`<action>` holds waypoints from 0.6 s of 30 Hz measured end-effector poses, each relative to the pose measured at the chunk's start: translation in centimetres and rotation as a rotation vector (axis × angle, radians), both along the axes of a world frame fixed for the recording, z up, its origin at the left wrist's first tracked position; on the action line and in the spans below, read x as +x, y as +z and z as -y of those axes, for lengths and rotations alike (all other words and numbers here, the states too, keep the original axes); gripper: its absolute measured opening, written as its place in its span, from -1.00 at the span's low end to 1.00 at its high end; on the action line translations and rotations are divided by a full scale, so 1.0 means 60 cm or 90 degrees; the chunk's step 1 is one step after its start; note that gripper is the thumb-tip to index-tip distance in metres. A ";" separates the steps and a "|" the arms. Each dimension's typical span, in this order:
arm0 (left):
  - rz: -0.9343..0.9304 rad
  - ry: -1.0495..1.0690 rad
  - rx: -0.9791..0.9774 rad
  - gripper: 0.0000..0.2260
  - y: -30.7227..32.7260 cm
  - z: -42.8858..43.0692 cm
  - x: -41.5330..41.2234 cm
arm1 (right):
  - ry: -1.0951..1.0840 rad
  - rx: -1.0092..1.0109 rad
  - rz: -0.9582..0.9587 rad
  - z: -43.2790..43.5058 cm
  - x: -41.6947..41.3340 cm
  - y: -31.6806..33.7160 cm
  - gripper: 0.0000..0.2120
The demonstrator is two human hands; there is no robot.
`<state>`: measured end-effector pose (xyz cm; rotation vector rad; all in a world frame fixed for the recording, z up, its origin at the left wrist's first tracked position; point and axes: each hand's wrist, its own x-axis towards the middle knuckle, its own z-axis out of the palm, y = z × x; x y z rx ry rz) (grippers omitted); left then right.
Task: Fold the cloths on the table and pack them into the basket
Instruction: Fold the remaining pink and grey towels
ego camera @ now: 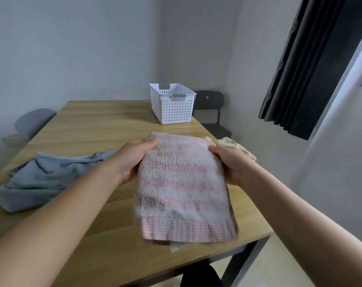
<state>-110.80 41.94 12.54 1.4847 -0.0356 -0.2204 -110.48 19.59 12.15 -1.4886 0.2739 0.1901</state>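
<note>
A folded pink striped towel (182, 187) hangs above the wooden table (97, 125). My left hand (132, 160) grips its left edge with the thumb on top. My right hand (227, 162) grips its right edge the same way. A white perforated basket (171, 108) stands at the table's far right corner and looks empty from here. A crumpled blue-grey cloth (41, 179) lies on the table to the left. A cream patterned cloth (236, 147) peeks out behind my right hand at the table's right edge.
A grey chair back (34, 122) stands past the table's left side, and a black chair (212, 108) sits behind the basket. Dark curtains (312, 65) hang at the right. The table's right edge and metal leg (246, 259) are close to the towel.
</note>
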 end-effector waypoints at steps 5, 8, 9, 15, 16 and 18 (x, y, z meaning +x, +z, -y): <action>-0.056 0.061 0.117 -0.85 -0.113 -0.013 0.016 | 0.030 -0.078 -0.005 -0.017 0.015 -0.104 -0.88; -0.030 0.075 0.133 -0.81 -0.141 -0.012 0.019 | 0.059 -0.112 0.025 -0.010 0.013 -0.127 -0.84; -0.008 0.077 0.154 -0.79 -0.142 -0.011 0.019 | 0.066 -0.126 0.048 -0.007 0.012 -0.128 -0.83; 0.219 0.056 0.277 -0.81 -0.136 -0.031 -0.009 | 0.119 -0.240 0.289 0.019 -0.022 -0.130 -0.83; 0.259 0.051 0.289 -0.77 -0.138 -0.035 -0.019 | 0.122 -0.245 0.331 0.021 -0.031 -0.135 -0.87; 0.313 0.042 0.307 -0.70 -0.145 -0.042 -0.041 | 0.143 -0.248 0.400 0.024 -0.057 -0.145 -0.75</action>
